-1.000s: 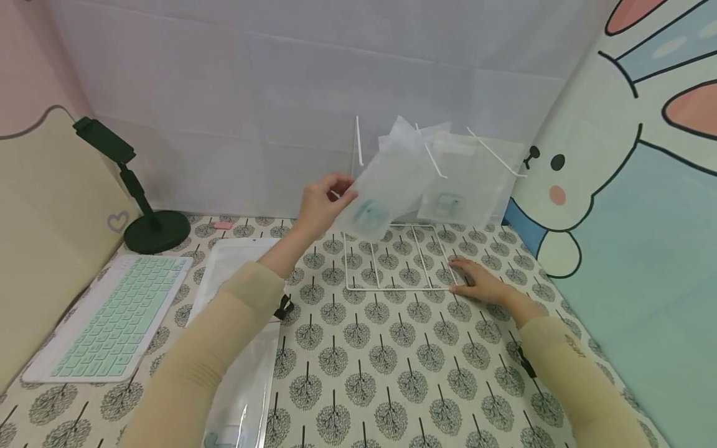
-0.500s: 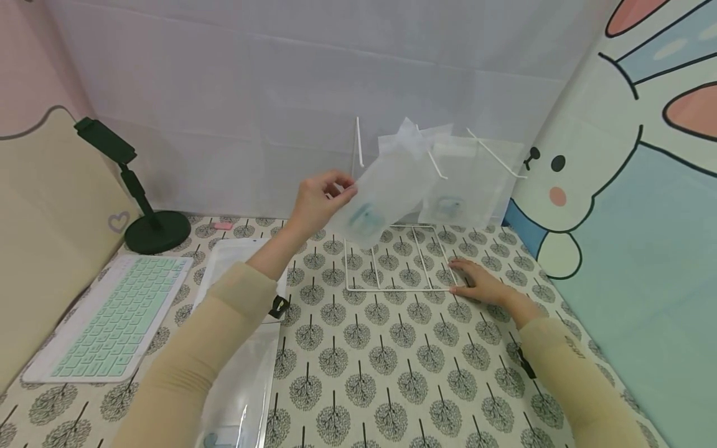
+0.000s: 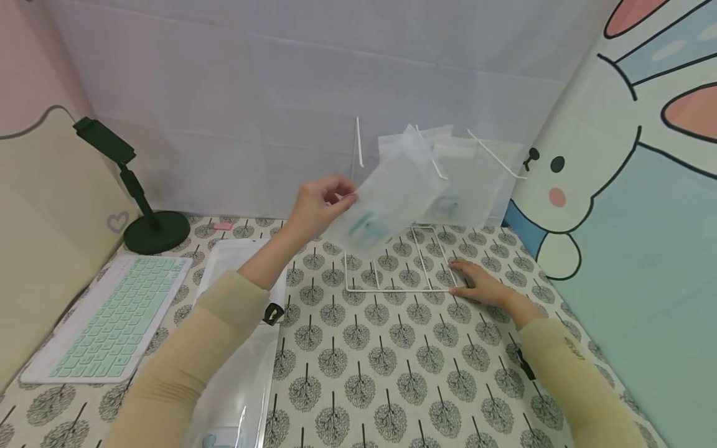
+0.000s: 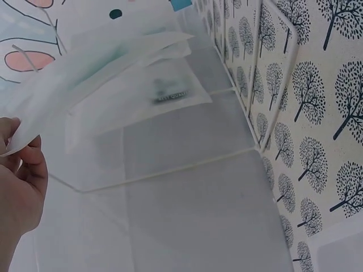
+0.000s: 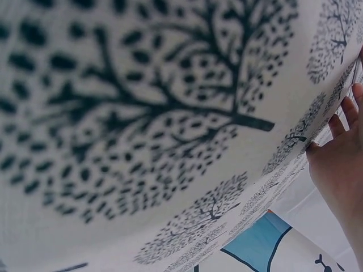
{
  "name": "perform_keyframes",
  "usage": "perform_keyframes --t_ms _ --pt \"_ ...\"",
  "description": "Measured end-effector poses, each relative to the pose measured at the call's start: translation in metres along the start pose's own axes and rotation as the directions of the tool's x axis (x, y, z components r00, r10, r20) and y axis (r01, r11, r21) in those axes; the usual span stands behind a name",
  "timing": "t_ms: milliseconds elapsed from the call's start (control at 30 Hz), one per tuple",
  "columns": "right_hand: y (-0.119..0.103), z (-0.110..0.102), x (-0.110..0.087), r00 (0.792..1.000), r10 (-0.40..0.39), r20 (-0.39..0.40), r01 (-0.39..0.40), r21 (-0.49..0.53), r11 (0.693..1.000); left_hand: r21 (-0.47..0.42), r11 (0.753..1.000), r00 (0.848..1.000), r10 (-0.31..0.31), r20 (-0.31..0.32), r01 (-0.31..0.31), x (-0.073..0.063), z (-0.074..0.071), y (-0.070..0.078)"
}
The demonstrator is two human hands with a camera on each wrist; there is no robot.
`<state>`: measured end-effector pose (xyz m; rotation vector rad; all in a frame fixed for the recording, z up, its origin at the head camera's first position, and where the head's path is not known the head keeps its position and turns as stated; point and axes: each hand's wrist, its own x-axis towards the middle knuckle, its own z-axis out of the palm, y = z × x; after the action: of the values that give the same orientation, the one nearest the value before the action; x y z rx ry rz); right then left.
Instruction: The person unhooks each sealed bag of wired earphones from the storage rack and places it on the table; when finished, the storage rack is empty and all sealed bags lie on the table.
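Between thumb and fingers, my left hand (image 3: 320, 202) pinches the edge of a translucent frosted bag (image 3: 400, 190) with something blue-green showing through it. The bag slants beside the middle prong of a white wire display rack (image 3: 389, 289); whether it hangs on that prong cannot be told. In the left wrist view, the held bag (image 4: 85, 73) spreads up and right from the fingers, in front of another bag (image 4: 144, 105) with printed lettering. A further frosted bag (image 3: 476, 180) hangs at the right prong. My right hand (image 3: 478, 283) rests on the tablecloth, fingers at the rack base's right side.
Clear-fronted packaging (image 3: 235, 373) lies flat under my left forearm. Further left are a mint-keyed keyboard (image 3: 112, 317), a dark green stand (image 3: 157, 230) and a small pink piece (image 3: 222, 226). A pale curtain (image 3: 224, 124) stands behind the rack.
The pinched bag has shifted a little downward, its top corner moving slightly right. My left forearm has moved slightly left and down. The right hand has stayed in place.
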<state>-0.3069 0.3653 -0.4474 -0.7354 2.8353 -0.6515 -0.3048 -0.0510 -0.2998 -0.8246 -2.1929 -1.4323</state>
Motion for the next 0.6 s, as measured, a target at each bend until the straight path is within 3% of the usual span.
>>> perform_keyframes --t_ms 333,600 --pt "-0.001 -0.001 0.002 1.0 -0.001 0.0 0.001 -0.024 1.0 0.105 0.994 0.999 0.044 -0.011 -0.042 -0.004 -0.013 0.013" --pt "-0.002 -0.001 0.001 1.0 -0.01 0.001 0.01 -0.022 1.0 0.159 0.982 0.995 0.099 0.021 -0.101 -0.004 -0.023 0.024"
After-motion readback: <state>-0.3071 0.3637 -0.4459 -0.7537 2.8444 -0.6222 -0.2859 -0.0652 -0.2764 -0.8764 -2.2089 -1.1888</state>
